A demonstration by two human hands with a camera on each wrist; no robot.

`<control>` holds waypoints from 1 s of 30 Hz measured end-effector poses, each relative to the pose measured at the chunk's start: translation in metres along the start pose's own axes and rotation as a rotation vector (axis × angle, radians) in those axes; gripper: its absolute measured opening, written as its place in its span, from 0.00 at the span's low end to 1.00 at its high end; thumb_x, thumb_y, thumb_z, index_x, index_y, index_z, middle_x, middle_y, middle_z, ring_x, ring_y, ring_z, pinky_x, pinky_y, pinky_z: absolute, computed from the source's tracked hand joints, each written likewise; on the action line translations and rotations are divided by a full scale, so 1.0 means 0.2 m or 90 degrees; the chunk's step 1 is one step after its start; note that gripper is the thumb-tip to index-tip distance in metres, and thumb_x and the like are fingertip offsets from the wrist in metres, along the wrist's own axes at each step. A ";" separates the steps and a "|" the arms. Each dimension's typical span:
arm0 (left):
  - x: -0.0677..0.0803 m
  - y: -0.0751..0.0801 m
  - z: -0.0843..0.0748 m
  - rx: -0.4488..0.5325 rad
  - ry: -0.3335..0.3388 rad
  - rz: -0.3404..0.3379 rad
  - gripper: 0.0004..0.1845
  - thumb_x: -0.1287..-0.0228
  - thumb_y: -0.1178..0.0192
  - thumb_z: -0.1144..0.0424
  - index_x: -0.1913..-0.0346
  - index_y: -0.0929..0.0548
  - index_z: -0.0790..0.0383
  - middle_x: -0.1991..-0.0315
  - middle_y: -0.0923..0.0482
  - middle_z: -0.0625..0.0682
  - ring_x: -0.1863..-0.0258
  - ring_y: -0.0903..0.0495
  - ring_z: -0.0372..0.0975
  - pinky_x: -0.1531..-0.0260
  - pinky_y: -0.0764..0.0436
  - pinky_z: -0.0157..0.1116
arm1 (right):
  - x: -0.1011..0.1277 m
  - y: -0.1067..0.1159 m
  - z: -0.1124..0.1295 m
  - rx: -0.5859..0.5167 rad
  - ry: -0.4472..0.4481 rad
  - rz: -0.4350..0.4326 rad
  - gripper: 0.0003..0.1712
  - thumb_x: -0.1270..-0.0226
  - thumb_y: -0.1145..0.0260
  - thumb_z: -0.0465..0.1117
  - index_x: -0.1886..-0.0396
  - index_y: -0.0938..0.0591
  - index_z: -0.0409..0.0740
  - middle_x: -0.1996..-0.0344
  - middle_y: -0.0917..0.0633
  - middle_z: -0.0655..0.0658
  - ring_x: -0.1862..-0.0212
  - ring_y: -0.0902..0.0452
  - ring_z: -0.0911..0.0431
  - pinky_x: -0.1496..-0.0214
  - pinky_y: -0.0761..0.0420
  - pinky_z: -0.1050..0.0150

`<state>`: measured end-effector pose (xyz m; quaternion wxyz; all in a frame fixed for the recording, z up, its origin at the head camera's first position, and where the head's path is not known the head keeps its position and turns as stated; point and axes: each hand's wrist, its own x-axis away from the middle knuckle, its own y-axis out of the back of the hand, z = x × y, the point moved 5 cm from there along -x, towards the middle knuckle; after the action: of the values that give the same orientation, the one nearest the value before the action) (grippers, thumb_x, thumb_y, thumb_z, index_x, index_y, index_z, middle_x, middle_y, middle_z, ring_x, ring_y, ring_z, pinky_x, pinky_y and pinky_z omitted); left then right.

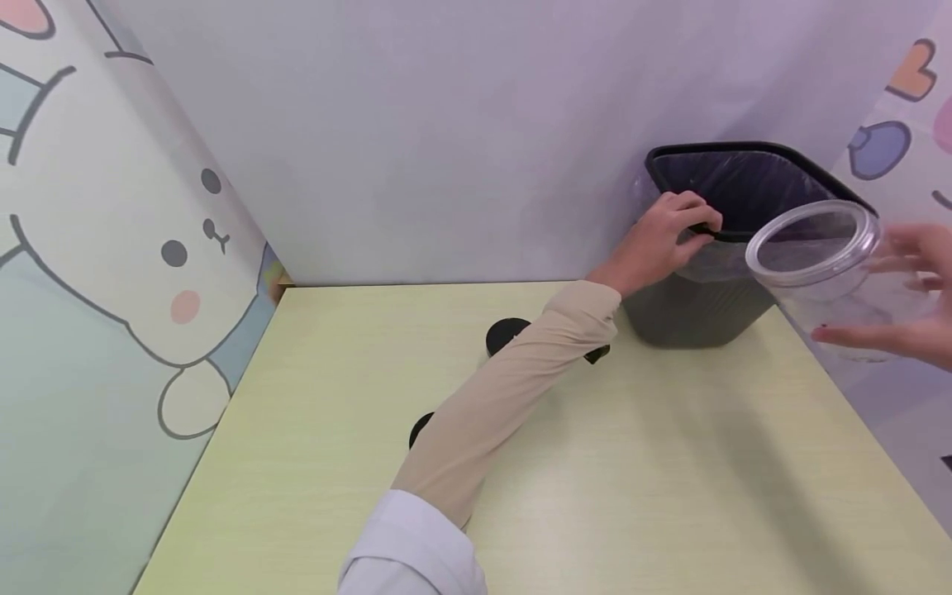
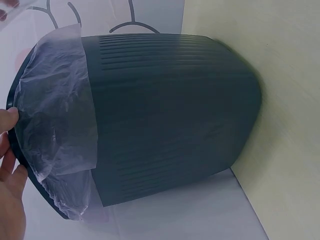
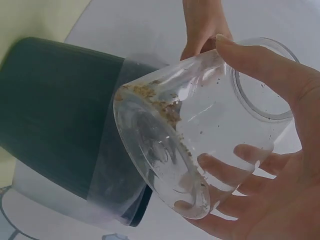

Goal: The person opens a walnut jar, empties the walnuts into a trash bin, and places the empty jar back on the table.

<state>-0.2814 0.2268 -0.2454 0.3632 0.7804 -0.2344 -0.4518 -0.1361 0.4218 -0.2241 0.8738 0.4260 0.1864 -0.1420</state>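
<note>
We see the left hand [image 1: 665, 235] curled over the near rim of the dark bin [image 1: 714, 306], which stands at the far right of the pale surface [image 1: 595, 479], its grip clamped on rim and clear liner [image 2: 55, 125]. The right hand [image 1: 907, 297] grasps a clear jar [image 1: 825, 264], tipped beside the bin's mouth, with crumbs [image 3: 160, 102] clinging inside

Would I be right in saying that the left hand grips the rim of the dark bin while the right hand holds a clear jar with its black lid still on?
Not quite: the clear jar in the right hand has no lid, and the head view shows its mouth open. The rest stands: the left hand grips the rim of the dark bin.
</note>
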 end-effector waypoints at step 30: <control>0.02 0.00 0.00 -0.018 0.010 0.000 0.10 0.31 0.45 0.59 0.51 0.18 0.52 0.49 0.26 0.43 0.45 0.33 0.36 0.45 0.44 0.17 | 0.14 -0.32 0.14 -0.083 0.034 0.187 0.54 0.70 0.16 0.33 0.37 0.33 0.50 0.48 0.24 0.60 0.54 0.31 0.67 0.60 0.38 0.79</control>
<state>-0.2792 0.2251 -0.2475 0.3763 0.7786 -0.2250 -0.4490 -0.1308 0.3595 -0.2658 0.9059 0.3945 0.1539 0.0113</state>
